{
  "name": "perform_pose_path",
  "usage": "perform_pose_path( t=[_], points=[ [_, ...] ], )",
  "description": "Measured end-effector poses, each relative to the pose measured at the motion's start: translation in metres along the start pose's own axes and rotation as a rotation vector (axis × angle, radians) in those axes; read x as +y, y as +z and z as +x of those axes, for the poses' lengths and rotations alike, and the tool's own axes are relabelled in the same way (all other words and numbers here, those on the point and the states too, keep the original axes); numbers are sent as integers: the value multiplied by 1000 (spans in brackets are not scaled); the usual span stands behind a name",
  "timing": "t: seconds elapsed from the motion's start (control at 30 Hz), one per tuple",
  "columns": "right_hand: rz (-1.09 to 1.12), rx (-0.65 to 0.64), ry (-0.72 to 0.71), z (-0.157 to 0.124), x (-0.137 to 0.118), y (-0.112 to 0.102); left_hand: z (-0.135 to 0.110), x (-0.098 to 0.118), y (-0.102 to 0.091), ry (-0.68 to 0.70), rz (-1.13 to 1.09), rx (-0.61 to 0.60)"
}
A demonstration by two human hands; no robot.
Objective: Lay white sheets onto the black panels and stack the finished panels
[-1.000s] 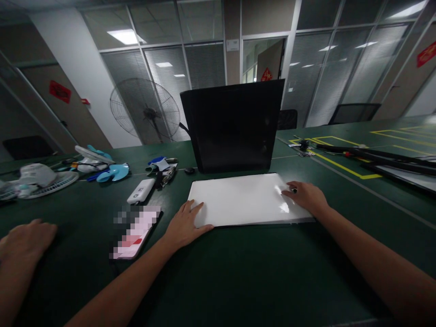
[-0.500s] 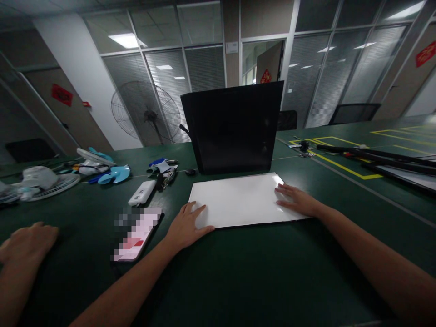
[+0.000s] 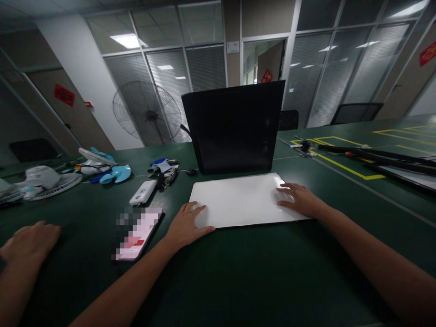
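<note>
A flat white board lies on the dark green table in front of me. My left hand rests flat on its near left corner, fingers spread. My right hand lies flat on its right end, fingers stretched out. Neither hand holds anything. Just behind the board a black bag stands upright.
A phone with a lit screen lies left of my left hand. Another person's hand rests on the table at the far left. A white power bank, blue fan parts and a fan grille lie behind. Yellow floor-tape lines and black rods are at the right.
My right hand has slid a little to the left along the board and flattened. My left hand has stayed on the near left corner.
</note>
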State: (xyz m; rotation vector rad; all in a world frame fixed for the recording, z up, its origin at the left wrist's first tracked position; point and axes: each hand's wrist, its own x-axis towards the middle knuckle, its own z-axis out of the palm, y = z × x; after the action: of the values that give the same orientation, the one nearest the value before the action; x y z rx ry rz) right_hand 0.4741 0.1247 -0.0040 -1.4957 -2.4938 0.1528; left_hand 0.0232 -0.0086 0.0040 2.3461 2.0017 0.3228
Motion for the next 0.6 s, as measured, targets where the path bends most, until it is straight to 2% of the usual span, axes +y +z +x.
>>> perform_pose_path(
  t=[0.1,0.2,0.3,0.37,0.43,0.53,0.6],
  points=[
    [7,-2,-118,-6,-18,-9,0,2,-2,-5,-1,-11],
    [76,-103,-308,-15,-47,-15,-1,3,-4,-18,0,-22],
    [139,-196,-418,-20,-72,-9,-2,4,-5,-20,10,-31],
    [141,-217,-447,-20,-80,-1,-2,6,-6,-15,21,-38],
    [115,-191,-447,-18,-81,5,-2,7,-7,-15,31,-44],
    [43,-84,-458,-15,-77,8,-2,9,-9,-18,33,-54],
    [-22,-3,-525,-15,-76,6,-2,9,-10,-21,28,-64]
  ],
)
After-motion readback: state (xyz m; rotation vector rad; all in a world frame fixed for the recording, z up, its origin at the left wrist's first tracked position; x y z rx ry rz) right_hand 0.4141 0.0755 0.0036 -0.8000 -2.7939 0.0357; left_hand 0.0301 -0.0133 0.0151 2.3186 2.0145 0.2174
